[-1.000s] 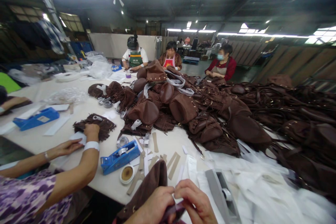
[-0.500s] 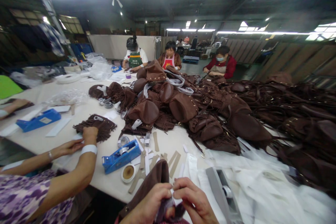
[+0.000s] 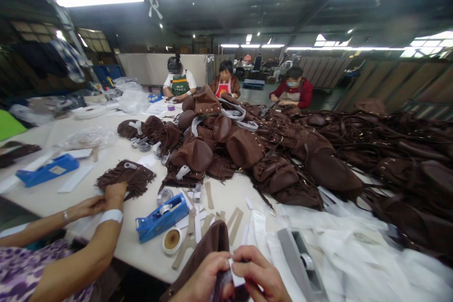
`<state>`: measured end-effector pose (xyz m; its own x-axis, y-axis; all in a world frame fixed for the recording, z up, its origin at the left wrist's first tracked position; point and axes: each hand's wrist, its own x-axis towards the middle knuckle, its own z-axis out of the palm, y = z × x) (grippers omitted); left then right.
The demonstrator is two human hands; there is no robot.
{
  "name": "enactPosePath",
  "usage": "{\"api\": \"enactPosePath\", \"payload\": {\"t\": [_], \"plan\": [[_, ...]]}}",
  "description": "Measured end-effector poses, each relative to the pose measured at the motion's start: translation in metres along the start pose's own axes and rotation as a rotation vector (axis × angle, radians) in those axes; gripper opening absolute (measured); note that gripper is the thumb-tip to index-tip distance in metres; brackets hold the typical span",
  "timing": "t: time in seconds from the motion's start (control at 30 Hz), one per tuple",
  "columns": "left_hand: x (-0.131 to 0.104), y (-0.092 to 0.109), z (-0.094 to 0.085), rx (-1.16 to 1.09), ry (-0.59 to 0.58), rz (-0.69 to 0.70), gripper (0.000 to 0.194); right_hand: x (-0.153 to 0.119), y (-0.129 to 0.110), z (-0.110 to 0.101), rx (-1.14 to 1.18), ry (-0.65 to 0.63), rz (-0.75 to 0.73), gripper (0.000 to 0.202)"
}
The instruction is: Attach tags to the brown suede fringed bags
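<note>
While a long work table (image 3: 53,198) carries a heap of brown fringed bags (image 3: 269,160), a brown bag (image 3: 207,250) rests at its near edge, gripped by the left hand (image 3: 203,281); the right hand (image 3: 260,276) pinches a small white strip (image 3: 235,275).

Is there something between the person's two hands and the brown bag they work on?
Nothing visible. The left hand and right hand already touch the brown bag, pinching a small white strip against it.
</note>
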<state>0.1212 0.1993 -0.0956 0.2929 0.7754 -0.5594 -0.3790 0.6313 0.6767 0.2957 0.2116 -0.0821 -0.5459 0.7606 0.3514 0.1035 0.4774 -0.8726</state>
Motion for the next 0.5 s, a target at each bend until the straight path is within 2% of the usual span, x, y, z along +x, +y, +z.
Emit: {"api": "enactPosePath", "payload": {"t": [0.1, 0.2, 0.3, 0.37, 0.5], "plan": [[0.003, -0.003, -0.004, -0.027, -0.066, 0.001, 0.024, 0.000, -0.005, -0.001, 0.053, -0.022, 0.040, 0.026], [0.001, -0.001, -0.003, 0.026, -0.123, 0.014, 0.028, 0.002, -0.009, -0.001, 0.061, 0.033, 0.065, 0.031], [-0.002, 0.004, -0.001, 0.094, -0.137, 0.048, 0.034, 0.005, -0.010, -0.001, 0.003, 0.084, 0.058, 0.022], [-0.004, 0.007, 0.000, 0.157, -0.146, 0.064, 0.039, 0.006, -0.010, -0.002, -0.029, 0.057, 0.013, 0.017], [-0.010, 0.012, 0.000, 0.279, -0.105, 0.103, 0.043, 0.008, -0.010, -0.009, -0.153, -0.046, -0.087, 0.022]]}}
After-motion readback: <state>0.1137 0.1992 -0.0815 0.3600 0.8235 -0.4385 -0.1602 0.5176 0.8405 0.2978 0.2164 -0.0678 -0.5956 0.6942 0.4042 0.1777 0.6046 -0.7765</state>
